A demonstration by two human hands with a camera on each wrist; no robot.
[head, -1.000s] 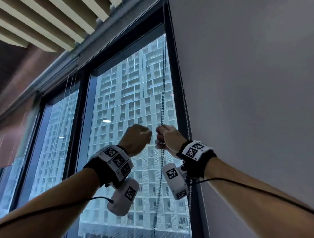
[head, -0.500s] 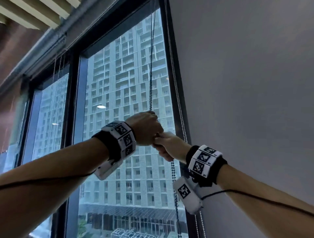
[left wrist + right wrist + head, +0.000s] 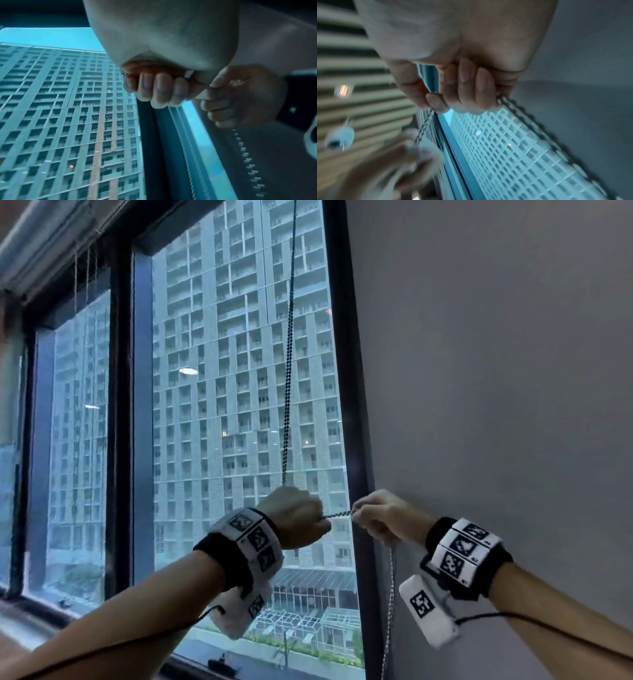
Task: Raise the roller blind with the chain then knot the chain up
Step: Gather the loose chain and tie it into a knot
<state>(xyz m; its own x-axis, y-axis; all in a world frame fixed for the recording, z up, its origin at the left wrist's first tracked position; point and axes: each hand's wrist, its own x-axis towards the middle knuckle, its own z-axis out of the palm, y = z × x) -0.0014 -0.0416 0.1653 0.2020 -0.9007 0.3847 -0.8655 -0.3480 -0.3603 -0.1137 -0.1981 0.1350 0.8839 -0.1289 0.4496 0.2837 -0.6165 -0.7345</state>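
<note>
We hold the dark beaded metal chain [image 3: 288,378] stretched between both fists, in front of the dark-framed glass window [image 3: 239,405].

In the head view, our left hand [image 3: 297,517] and right hand [image 3: 385,517] have curled fingers clamped on the chain; a short piece runs level between them, and the rest goes up along the glass. In the left wrist view, the left fingers [image 3: 157,90] are closed together. In the right wrist view, thumb and fingers [image 3: 467,88] pinch the chain [image 3: 530,121], though the picture is blurred.

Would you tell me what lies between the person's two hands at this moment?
A short taut stretch of the chain spans from the left hand to the right hand, seen in the head view.
</note>
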